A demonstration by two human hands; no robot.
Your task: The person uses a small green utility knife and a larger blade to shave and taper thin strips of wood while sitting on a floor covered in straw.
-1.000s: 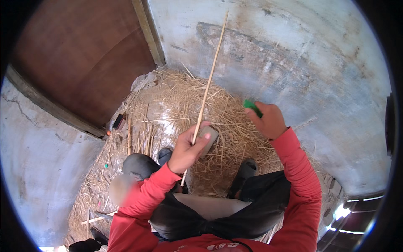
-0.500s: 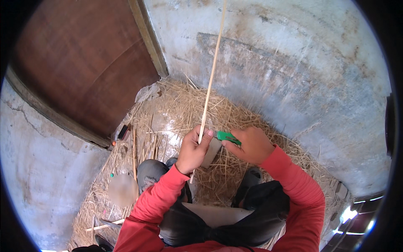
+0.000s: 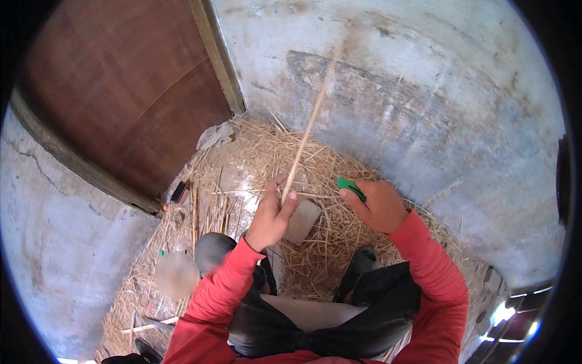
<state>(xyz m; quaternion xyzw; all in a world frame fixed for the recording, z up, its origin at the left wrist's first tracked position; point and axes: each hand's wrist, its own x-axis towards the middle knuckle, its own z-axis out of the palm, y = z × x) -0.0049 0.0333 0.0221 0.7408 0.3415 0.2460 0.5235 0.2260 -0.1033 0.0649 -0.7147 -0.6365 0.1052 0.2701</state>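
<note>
My left hand (image 3: 272, 212) has a long, thin pale wooden strip (image 3: 308, 130) between thumb and fingers. The strip slants up and away toward the wall, and its far end is smeared by motion. In my right hand (image 3: 381, 203) is a green-handled utility knife (image 3: 351, 188), held to the right of the strip and apart from it. A flat pale grey slab (image 3: 302, 222) lies on the floor just below and right of my left hand.
Straw-like shavings (image 3: 327, 255) cover the floor around my feet. Longer strips (image 3: 194, 218) lie at the left, near a small black-and-red object (image 3: 179, 192). A round pale object (image 3: 177, 275) is blurred. The plastered wall (image 3: 424, 109) and brown door (image 3: 127, 91) stand ahead.
My right hand has drawn the knife rightward, away from the strip. My left hand has shifted slightly left and its fingers have loosened, while the strip's far end has swung right.
</note>
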